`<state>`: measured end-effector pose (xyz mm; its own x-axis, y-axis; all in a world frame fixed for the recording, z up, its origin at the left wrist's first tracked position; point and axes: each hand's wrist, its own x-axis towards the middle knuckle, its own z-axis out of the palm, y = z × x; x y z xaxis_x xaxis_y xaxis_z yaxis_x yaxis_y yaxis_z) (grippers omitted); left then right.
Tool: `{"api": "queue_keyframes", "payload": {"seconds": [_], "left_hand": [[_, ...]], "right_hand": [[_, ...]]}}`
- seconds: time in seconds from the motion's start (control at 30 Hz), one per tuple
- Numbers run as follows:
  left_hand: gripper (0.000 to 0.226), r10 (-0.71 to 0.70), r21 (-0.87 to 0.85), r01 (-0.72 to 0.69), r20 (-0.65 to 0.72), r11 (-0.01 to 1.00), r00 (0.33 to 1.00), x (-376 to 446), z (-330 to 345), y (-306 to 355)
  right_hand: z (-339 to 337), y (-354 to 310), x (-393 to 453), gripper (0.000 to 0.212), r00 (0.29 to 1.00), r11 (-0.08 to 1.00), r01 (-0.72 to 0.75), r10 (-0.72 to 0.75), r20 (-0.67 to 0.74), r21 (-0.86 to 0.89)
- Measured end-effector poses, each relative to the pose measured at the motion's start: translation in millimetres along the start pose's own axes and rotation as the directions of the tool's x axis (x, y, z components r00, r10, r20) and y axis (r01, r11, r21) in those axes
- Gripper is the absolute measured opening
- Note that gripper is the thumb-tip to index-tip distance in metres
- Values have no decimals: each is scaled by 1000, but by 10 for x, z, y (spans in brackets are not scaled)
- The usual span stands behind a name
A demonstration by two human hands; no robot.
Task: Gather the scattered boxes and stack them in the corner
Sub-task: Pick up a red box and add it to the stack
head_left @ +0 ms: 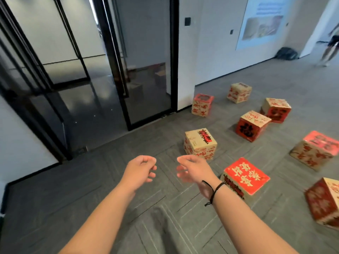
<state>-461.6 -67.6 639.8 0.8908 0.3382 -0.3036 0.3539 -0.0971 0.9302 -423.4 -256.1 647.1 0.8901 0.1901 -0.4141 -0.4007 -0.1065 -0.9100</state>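
Floor [110, 208] grey carpet tile, herringbone pattern; white wall [211, 52] with poster [262, 22], black-framed glass doors [139, 70] at left. Far-right box [323, 202] cut by frame edge; print on boxes blurred, unreadable. Person [330, 48] at far right, smeared by motion. Boxes scattered on floor at right — nearest ones [200, 143] and [244, 177] just beyond hands. Left hand [140, 170] and right hand [192, 170] both loosely curled, holding nothing — apart, above bare floor.
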Motion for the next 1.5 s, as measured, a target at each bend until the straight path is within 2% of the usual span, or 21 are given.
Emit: {"api": "queue_keyframes", "payload": {"seconds": [0.13,0.3,0.47,0.6,0.67,0.77,0.9,1.0,1.13,1.3,1.43,1.5], "left_hand": [[11,-1,4,1,56,1000,998,319,890,221],[11,-32,45,27,114,999,993,749,1611,393],[13,-62,96,46,170,994,984,1508,2176,463],[13,-98,145,62,258,988,961,2351,2853,510],[13,-126,170,74,321,983,939,2724,3269,570],[10,-203,251,93,458,963,865,3101,3889,734],[9,-214,339,7,576,941,789,3508,4716,1036],[11,-231,392,-44,627,919,744,3657,5288,1147],[13,-272,461,-82,647,883,712,3854,6033,1131],[13,-330,555,-65,579,829,745,4195,6902,899],[11,-376,604,-22,525,797,763,4434,7563,653],[12,-399,643,-19,498,766,770,4546,7830,513]], "right_hand": [[-775,-84,347,12,999,999,10,-8,-52,35],[-1413,-146,781,15,997,997,-4,10,-76,77],[-1881,-74,1403,20,988,987,-53,74,-135,155],[-2334,27,1994,17,964,982,-112,144,-224,150],[-2593,30,2261,16,940,981,-141,175,-292,134],[-3010,-35,2534,16,879,968,-205,246,-408,142],[-3651,-68,2817,19,797,946,-217,315,-515,241],[-4109,92,2986,21,746,911,-223,389,-541,348],[-4798,447,3344,28,679,862,-237,477,-558,448],[-5649,950,3819,33,640,813,-309,562,-525,493],[-6276,1305,4086,22,592,795,-361,599,-539,487],[-6528,1506,4215,23,563,778,-383,624,-542,498]]}}
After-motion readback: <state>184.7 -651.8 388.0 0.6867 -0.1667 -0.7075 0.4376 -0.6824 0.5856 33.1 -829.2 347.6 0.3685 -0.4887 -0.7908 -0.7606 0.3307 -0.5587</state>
